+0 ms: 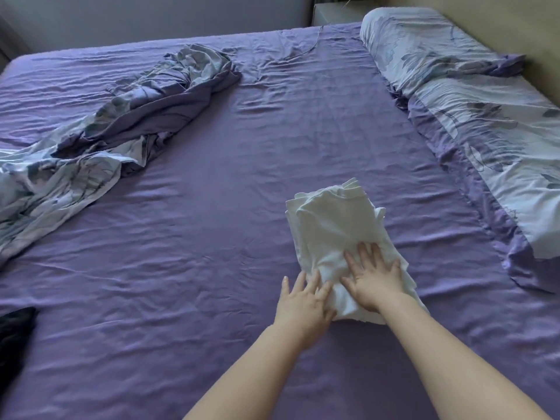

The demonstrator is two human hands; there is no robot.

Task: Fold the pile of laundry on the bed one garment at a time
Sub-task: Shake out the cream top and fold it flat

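Observation:
A white garment [336, 225], folded into a narrow stack, lies on the purple bed sheet [212, 207] right of centre. My right hand [374, 275] presses flat on its near end, fingers spread and straight. My left hand [304, 300] rests with straight fingers at the garment's near left edge, partly on the sheet and touching the cloth. Neither hand curls round anything.
A crumpled floral and purple duvet [100, 131] sprawls across the left of the bed. Two floral pillows [485, 116] line the right side. A dark cloth [13, 334] shows at the left edge. A thin cable [312, 45] lies near the far edge.

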